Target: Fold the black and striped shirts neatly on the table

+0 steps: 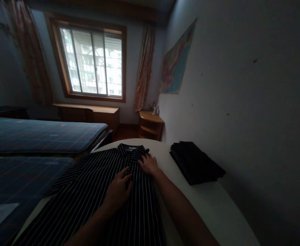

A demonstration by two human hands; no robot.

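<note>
A black shirt with thin white stripes point(96, 184) lies spread on the pale table point(203, 205), its collar toward the far edge. One short sleeve reaches out to the left, while the right side looks folded in near the shoulder. My left hand point(117, 189) rests over the middle of the shirt front, fingers apart. Just below the collar on the right, my right hand point(148, 164) lies on the cloth with its fingers spread. Neither hand appears to grip the fabric.
A stack of folded black cloth point(194, 162) sits on the table's right side, near the wall. Beds with blue plaid mattresses point(42, 135) stand to the left. Beyond the table are a small corner shelf point(151, 118) and a wooden desk point(93, 108) under the window.
</note>
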